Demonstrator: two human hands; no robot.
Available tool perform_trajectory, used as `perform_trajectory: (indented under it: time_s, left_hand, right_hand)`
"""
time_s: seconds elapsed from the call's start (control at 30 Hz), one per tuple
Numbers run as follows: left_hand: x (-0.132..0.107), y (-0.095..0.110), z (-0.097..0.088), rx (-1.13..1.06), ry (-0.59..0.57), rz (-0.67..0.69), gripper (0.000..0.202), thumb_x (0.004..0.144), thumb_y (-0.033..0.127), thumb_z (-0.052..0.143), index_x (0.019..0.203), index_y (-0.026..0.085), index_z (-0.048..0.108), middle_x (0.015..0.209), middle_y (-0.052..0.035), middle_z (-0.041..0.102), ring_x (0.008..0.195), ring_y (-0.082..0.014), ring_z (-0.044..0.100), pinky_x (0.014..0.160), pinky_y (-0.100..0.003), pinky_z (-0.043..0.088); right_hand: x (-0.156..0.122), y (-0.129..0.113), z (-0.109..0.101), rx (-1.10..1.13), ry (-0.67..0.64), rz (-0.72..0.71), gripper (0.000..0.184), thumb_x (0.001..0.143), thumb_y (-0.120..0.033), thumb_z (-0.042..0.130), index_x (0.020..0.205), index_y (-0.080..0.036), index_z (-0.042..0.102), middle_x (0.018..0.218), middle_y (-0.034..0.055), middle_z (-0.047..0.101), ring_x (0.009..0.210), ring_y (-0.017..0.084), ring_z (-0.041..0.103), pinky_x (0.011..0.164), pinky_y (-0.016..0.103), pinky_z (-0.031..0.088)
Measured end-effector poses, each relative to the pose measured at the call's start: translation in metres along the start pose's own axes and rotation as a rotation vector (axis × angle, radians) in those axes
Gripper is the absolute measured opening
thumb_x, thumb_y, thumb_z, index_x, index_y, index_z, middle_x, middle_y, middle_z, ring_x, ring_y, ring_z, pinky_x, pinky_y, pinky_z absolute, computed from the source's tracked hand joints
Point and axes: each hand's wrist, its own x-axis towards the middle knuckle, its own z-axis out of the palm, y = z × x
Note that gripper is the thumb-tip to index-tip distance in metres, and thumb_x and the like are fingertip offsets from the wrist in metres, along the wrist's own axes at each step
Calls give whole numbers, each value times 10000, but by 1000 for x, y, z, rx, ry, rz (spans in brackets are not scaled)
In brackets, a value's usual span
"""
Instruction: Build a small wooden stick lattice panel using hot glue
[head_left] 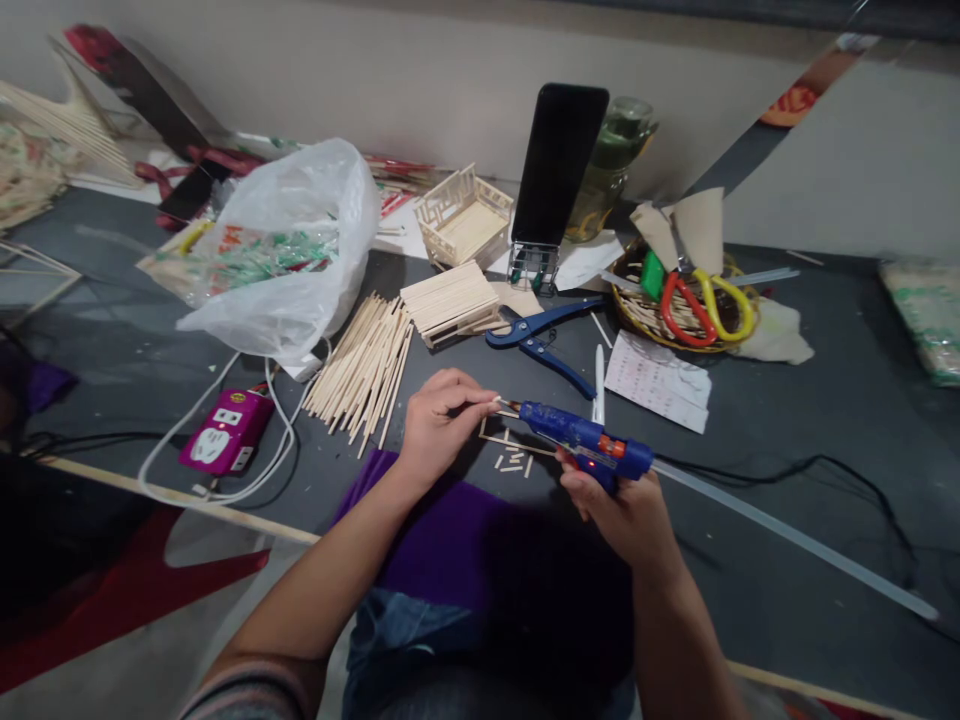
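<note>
My left hand [439, 422] pinches a short thin wooden stick [488, 402], its tip held out to the right. My right hand [626, 510] grips a blue hot glue gun [581, 440] with a long clear glue stick [787, 535] trailing from its back. The gun's nozzle touches the end of the stick. Just below them a small rectangular stick frame [504, 436] lies on the dark mat, with several cut stick bits [514, 465] beside it.
A pile of loose sticks [364, 365], a stick panel [450, 300], a small stick model [463, 218], blue cutters [536, 340], a propped phone [559, 165], a basket with scissors [694, 300], a plastic bag [289, 250] and a pink power strip [225, 432] lie around.
</note>
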Motion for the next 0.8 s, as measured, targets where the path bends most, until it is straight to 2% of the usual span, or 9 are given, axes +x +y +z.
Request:
perform_trajectory:
  time_s: [0.5, 0.67, 0.8]
  left_hand:
    - [1, -2, 0, -30, -44, 20, 100, 847, 233, 706, 906, 246, 787, 763, -25, 675, 749, -147, 622, 700, -281, 480]
    - [1, -2, 1, -44, -48, 8, 120, 867, 252, 680, 926, 246, 784, 776, -31, 678, 750, -147, 619, 693, -276, 483]
    - [2, -4, 0, -79, -29, -35, 110, 854, 261, 691, 906, 240, 785, 763, -30, 671, 743, -145, 618, 681, -273, 484]
  right_hand:
    - [1, -2, 0, 25, -1, 44, 205, 812, -384, 679, 839, -190, 740, 581, 13, 650, 615, 203, 666, 503, 276, 526]
    - [2, -3, 1, 27, -17, 60, 201, 803, -382, 675, 812, -191, 736, 620, 17, 676, 492, 156, 596, 426, 250, 475]
    - [-3, -11, -19, 20, -4, 134, 234, 811, -404, 662, 783, -183, 736, 582, 9, 670, 372, 119, 507, 362, 244, 434]
